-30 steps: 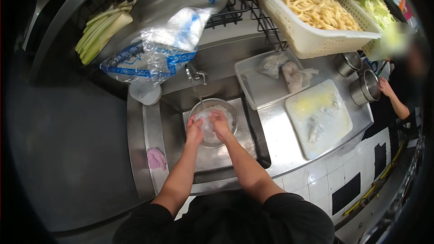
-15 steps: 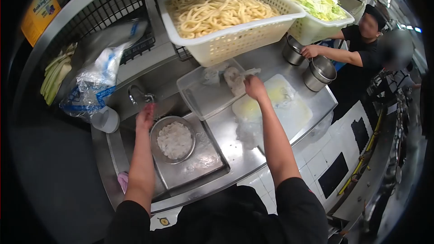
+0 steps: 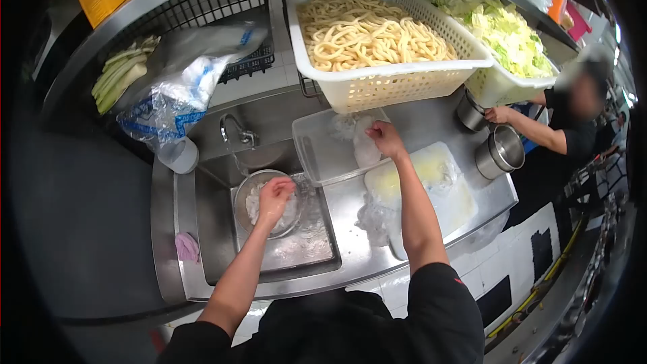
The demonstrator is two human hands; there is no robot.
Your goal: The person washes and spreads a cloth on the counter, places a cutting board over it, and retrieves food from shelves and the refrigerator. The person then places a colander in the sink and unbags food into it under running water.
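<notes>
My left hand (image 3: pixel 276 199) hovers over a metal bowl (image 3: pixel 238 216) in the sink, fingers loosely bent and apart, with nothing visible in them. Pale, whitish pieces of food (image 3: pixel 254 205) fill the bowl, partly covered by that hand. The faucet (image 3: pixel 237 129) stands behind the bowl, and a thin stream of water seems to run from it. With closed fingers my right hand (image 3: pixel 386 140) grips the top of a clear plastic bag (image 3: pixel 367 150) with whitish contents. This bag is inside a clear plastic container (image 3: pixel 311 155) on the counter.
A perforated basket (image 3: pixel 404 84) of thick noodles sits behind, beside a basket (image 3: pixel 502 91) of chopped cabbage. A cutting board (image 3: pixel 465 192) lies right, near metal pots (image 3: pixel 500 152) and a co-worker's hand (image 3: pixel 499 115). A pink cloth (image 3: pixel 187 247) lies on the sink's left rim.
My left hand has moved from near the faucet to over the bowl. My right hand still grips the bag, which now hangs more upright. The camera view has shifted.
</notes>
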